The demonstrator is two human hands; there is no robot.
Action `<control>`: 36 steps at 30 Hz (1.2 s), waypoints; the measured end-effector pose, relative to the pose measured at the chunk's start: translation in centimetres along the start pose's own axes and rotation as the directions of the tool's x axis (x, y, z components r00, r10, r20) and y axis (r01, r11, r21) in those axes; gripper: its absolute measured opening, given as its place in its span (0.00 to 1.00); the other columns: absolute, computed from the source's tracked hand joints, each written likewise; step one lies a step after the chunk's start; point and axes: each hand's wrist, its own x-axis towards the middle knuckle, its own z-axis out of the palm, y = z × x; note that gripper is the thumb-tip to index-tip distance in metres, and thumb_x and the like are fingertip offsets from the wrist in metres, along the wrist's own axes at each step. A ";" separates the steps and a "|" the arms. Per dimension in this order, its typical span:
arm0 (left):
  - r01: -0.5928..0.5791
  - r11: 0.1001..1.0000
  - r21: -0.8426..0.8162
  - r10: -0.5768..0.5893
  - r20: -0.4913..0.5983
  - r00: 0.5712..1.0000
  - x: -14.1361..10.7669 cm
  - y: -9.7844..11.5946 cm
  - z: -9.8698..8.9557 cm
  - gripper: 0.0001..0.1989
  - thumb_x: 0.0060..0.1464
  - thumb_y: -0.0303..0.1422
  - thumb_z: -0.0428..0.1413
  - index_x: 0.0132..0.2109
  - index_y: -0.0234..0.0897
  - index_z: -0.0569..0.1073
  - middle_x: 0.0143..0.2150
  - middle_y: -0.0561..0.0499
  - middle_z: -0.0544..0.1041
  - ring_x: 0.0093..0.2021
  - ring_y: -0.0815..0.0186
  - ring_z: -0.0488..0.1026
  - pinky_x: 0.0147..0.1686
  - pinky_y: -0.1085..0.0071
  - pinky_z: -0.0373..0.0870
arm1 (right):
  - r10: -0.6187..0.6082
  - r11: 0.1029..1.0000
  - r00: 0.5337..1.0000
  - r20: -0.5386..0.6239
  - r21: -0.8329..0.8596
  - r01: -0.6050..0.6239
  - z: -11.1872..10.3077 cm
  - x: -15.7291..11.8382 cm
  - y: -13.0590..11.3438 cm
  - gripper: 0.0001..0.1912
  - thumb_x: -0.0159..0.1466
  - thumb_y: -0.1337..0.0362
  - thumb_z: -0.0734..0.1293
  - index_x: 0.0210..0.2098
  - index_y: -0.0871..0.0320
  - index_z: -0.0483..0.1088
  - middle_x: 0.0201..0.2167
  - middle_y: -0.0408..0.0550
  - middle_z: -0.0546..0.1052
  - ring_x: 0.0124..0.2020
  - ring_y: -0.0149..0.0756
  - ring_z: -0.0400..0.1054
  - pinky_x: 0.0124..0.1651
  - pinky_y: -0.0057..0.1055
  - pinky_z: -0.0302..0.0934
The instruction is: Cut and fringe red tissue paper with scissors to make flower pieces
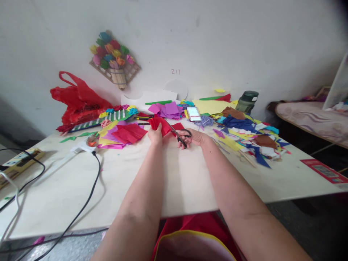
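My left hand (156,135) pinches a folded piece of red crepe paper (163,127) above the middle of the table. My right hand (195,137) has its fingers through the black handles of a pair of scissors (178,135). The blades point up and left, against the red paper; whether they are cutting into it I cannot tell. More red paper shows just behind the scissors. Left of my left hand lies a fanned stack of red, purple and yellow paper sheets (123,134). Purple paper squares (167,110) lie behind my hands.
A white glue gun (85,145) with a black cord lies at the left, near a power strip (21,165). A red plastic bag (78,101) stands at the back left. Coloured paper scraps (252,136) are heaped at the right, before a green bottle (247,102).
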 end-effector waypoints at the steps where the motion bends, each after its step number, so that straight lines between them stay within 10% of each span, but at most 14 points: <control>1: -0.003 1.000 -0.008 0.002 -0.006 1.000 0.0 0.0 0.0 0.18 0.46 0.38 0.58 0.43 0.32 0.74 0.38 0.44 0.78 0.39 0.60 0.76 0.36 0.70 0.70 | -0.008 1.000 1.000 -0.005 -0.003 0.008 0.0 0.1 0.1 0.22 0.61 0.47 0.62 0.36 0.63 0.65 0.23 0.53 0.77 0.20 0.34 0.72 0.14 0.21 0.57; 36: 0.034 0.984 -0.172 -0.042 -0.040 0.998 -0.5 0.8 -0.3 0.17 0.46 0.35 0.60 0.43 0.32 0.74 0.39 0.44 0.78 0.38 0.60 0.76 0.35 0.69 0.72 | 0.013 1.000 1.000 0.023 0.002 -0.013 -0.5 0.7 0.7 0.21 0.63 0.47 0.59 0.38 0.62 0.65 0.20 0.47 0.74 0.16 0.30 0.68 0.12 0.20 0.53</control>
